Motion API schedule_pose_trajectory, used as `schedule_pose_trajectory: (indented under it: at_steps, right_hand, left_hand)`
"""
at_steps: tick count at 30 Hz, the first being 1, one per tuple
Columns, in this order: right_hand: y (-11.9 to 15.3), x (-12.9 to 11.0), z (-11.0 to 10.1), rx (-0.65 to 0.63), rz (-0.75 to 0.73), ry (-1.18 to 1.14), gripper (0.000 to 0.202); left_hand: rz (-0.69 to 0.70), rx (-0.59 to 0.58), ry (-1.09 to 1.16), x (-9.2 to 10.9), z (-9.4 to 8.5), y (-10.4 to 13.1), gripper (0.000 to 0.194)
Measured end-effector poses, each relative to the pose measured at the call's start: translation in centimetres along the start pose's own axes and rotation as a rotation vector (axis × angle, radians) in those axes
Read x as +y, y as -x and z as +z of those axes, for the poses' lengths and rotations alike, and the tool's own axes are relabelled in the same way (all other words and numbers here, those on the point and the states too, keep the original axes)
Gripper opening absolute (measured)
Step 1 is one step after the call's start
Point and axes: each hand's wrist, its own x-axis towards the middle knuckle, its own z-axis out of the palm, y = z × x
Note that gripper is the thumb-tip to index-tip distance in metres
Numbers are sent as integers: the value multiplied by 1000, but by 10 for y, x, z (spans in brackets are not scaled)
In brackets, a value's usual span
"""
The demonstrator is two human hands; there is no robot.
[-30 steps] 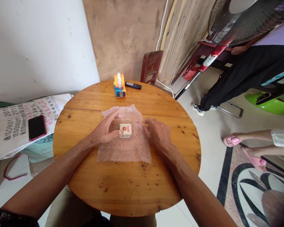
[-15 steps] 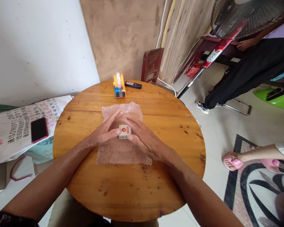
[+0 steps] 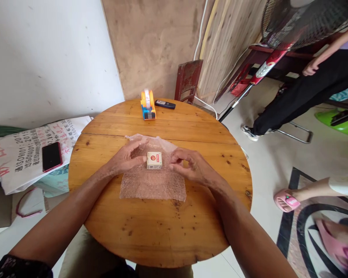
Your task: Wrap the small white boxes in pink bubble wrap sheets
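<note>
A small white box (image 3: 154, 160) with a red round mark lies on a sheet of clear bubble wrap (image 3: 153, 187), near its middle. My left hand (image 3: 127, 156) is at the left of the box, fingers curved and apart, its thumb tip close to the box's left side. Whether that thumb touches the box I cannot tell. My right hand (image 3: 191, 166) is at the right edge of the sheet, thumb and index finger pinching the bubble wrap there. The sheet's far edge looks rumpled and partly raised.
On the round wooden table (image 3: 150, 235), an orange and blue tape dispenser (image 3: 148, 106) stands beside a black remote-like device (image 3: 165, 104). At left, a phone (image 3: 52, 156) lies on a printed sack (image 3: 23, 154). A fan (image 3: 266, 69) and other people are at right.
My right hand has moved right, away from the box to the sheet's edge. The far part of the bubble wrap has shifted toward me and rumpled. My left hand stays beside the box.
</note>
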Motion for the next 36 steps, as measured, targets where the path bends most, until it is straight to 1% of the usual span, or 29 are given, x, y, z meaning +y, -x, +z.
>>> schedule_pose_trajectory:
  at_steps: [3, 4, 5, 7, 9, 12, 14, 16, 17, 19, 20, 23, 25, 28, 30, 31, 33, 36]
  right_hand:
    - [7, -10, -8, -224, 0, -4, 17]
    - [9, -13, -10, -280, -10, 25, 18]
    - [10, -15, -10, -310, -25, 65, 22]
    - [12, -21, -9, -306, -61, 153, 36]
    - [14, -28, -4, -293, -76, 226, 42]
    - [17, -40, 5, -318, -55, 348, 35]
    - [20, -45, 13, -333, -45, 438, 25]
    - [22, -46, 18, -331, -51, 504, 10]
    - [22, -45, 20, -324, -60, 509, 8]
    - [20, -41, 20, -287, -87, 450, 14]
    - [18, -38, 19, -244, -99, 391, 16]
    - [12, -30, 15, -55, -112, 188, 19]
    - [8, -24, 14, 64, -84, 102, 18]
    - [2, -14, 16, 190, 26, 50, 17]
    - [-2, -8, 21, 242, 145, 0, 20]
    - [-4, -6, 24, 260, 208, -44, 23]
    - [-10, -1, 30, 297, 308, -174, 26]
    - [-18, 2, 40, 327, 345, -414, 25]
  left_hand:
    - [48, -51, -26, 6, -2, 1, 53]
    - [50, -61, -50, 6, -2, 1, 54]
    - [44, -60, -80, 6, -2, 2, 56]
    - [24, -47, -135, 3, -1, 2, 62]
    - [10, -33, -154, -1, 0, 2, 68]
    - [18, -11, -150, -6, 0, 1, 72]
    - [39, -15, -168, -7, 1, 1, 69]
    - [61, -31, -193, -7, 1, 0, 64]
    - [70, -35, -199, -6, 1, 0, 61]
    - [75, -35, -176, -3, 1, 0, 58]
    - [73, -31, -142, -1, 0, 0, 57]
    - [72, -61, -14, 7, -6, 1, 53]
    - [66, -102, 25, 12, -11, 3, 54]
    - [8, -170, 12, 17, -19, 5, 59]
    - [-20, -211, -1, 17, -21, 6, 63]
    - [-25, -214, 5, 17, -21, 6, 62]
    - [-36, -152, 31, 16, -18, 6, 57]
    - [-67, 28, 62, 12, -5, 4, 46]
